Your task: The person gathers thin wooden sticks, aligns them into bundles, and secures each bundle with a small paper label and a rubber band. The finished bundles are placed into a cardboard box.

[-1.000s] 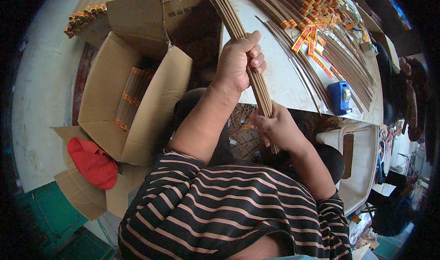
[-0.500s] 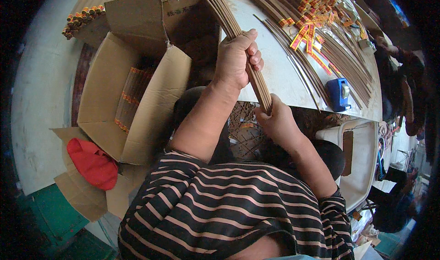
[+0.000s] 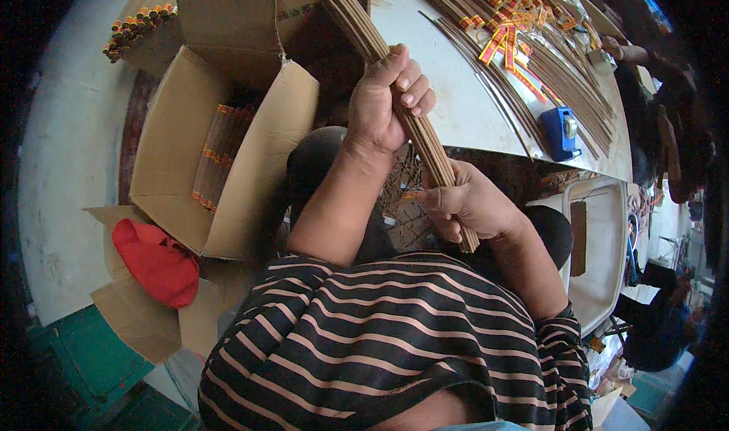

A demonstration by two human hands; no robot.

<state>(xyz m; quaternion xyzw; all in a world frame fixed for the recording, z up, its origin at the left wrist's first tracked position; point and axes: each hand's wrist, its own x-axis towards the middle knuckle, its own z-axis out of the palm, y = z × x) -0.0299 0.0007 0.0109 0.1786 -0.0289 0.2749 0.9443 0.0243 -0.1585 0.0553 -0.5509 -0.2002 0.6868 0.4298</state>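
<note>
A bundle of long brown incense sticks [image 3: 425,138] slants in front of me, its far end up to the left and its near end above my lap. My left hand [image 3: 386,101] is wrapped round its upper middle, thumb on top. Lower down, my right hand [image 3: 480,203] grips the same bundle, and the evened-out stick ends stick out below its fingers. The bundle carries no label band that I can see. Loose incense sticks [image 3: 581,89] lie on the white table at the right, beside red and yellow paper bands [image 3: 501,45].
An open cardboard box [image 3: 262,161] with banded bundles [image 3: 220,154] inside stands at the left, a red cloth [image 3: 154,262] near it. A blue tape dispenser [image 3: 562,135] sits at the table's edge. Right of my knee is a white plastic tub [image 3: 596,279]. Stick scraps [image 3: 410,203] litter the floor.
The bundle has come down toward me through my left hand's area, its near end now lower. My right hand has shifted from the bundle's end to wrap it farther up.
</note>
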